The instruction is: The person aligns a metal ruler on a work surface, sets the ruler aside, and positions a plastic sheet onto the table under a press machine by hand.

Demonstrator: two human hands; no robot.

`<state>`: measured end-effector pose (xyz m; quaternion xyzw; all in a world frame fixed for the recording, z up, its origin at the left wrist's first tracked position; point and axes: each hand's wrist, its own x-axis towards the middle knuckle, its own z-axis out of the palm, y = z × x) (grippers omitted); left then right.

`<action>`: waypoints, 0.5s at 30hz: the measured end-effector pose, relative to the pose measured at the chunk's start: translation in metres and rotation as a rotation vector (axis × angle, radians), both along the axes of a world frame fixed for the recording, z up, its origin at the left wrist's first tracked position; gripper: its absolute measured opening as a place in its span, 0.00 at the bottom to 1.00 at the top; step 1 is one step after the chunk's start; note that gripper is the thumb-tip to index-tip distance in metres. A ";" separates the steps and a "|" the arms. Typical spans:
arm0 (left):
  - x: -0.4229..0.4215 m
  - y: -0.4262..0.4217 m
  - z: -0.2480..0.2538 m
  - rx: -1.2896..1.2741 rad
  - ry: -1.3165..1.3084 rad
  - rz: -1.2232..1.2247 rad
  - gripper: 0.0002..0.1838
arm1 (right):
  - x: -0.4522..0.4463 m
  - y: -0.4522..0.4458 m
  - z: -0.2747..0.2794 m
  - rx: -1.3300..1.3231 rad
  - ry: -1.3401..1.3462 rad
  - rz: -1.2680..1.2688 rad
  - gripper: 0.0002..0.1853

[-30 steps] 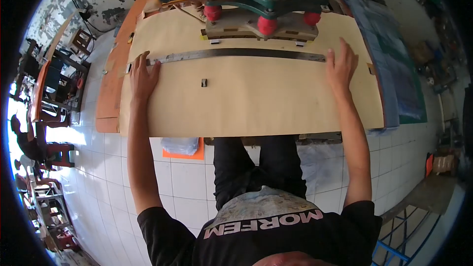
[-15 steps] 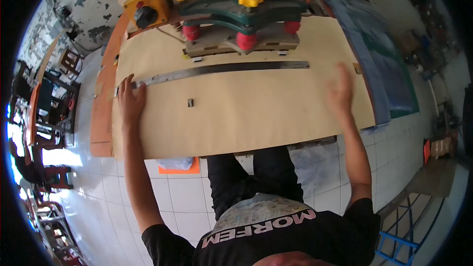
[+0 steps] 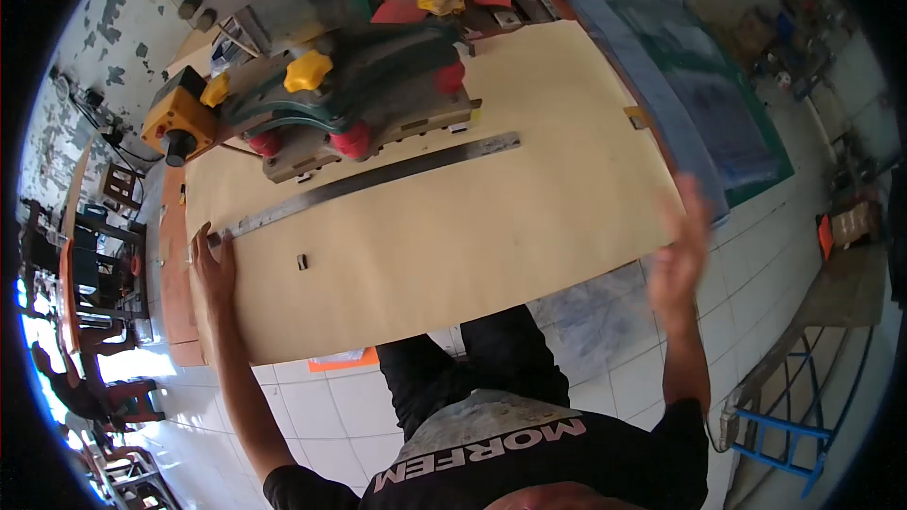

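Metal strip (image 3: 378, 178), left hand (image 3: 217, 269) spread at its left end, right hand (image 3: 680, 260) well apart, outstretched, blurred

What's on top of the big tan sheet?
On the sheet: a metal strip, a small dark piece and the left hand. Anything behind the machine head is covered.

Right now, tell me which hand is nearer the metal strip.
Left. The left hand is at the left end of the metal strip; the blurred right hand is apart from it, by the sheet's right edge.
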<state>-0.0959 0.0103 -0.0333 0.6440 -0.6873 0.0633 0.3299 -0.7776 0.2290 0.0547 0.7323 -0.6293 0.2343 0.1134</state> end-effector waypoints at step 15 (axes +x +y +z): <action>-0.009 0.004 0.010 -0.087 -0.076 0.059 0.23 | -0.020 0.016 -0.089 -0.382 -0.135 -0.100 0.37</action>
